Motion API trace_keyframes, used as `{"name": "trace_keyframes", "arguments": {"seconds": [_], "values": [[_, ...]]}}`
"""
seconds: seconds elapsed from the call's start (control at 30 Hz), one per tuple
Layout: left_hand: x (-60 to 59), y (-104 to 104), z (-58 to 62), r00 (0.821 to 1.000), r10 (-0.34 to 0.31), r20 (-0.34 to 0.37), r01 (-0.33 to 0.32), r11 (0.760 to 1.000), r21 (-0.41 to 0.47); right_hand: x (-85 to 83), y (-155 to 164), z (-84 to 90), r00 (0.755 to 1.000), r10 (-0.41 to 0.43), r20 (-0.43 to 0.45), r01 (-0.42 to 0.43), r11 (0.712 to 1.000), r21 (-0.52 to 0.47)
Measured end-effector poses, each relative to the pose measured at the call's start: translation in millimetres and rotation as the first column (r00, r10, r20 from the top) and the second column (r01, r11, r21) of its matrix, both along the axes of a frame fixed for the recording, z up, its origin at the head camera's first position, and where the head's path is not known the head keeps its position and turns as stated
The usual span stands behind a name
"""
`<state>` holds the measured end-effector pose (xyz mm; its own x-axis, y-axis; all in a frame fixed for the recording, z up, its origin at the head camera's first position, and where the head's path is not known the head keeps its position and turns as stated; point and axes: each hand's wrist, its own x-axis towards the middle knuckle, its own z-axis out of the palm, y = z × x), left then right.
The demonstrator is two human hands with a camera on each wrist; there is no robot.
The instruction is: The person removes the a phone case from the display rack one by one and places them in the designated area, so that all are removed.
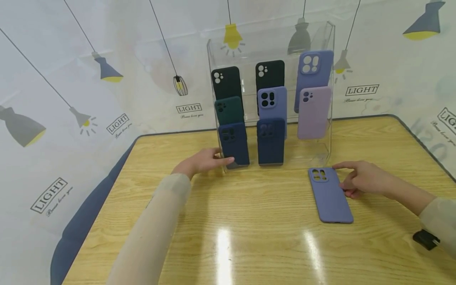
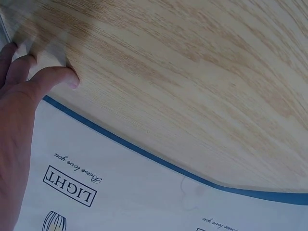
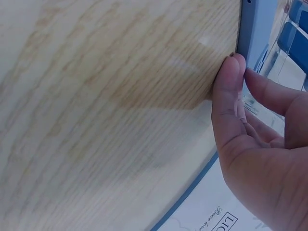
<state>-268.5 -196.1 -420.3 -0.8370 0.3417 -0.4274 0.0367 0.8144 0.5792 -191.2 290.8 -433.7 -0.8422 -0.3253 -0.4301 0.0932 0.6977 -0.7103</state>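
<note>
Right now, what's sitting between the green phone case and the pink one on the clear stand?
A periwinkle case stands between them on the clear stand, its lower part behind a dark blue case; the head view shows it.

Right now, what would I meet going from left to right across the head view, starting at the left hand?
Left hand, left navy phone case, right navy phone case, blue-purple phone case on the table, right hand, small black object.
</note>
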Motion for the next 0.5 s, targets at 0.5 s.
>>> {"name": "trace_keyframes", "arguments": {"seconds": [0.5], "values": [[1.0, 0, -1.3, 1.0, 0.008, -0.008, -0.008, 1.0, 0.005, -23.0, -12, 74.2, 0.989, -0.032, -0.144, 0.023, 0.998, -0.064]]}}
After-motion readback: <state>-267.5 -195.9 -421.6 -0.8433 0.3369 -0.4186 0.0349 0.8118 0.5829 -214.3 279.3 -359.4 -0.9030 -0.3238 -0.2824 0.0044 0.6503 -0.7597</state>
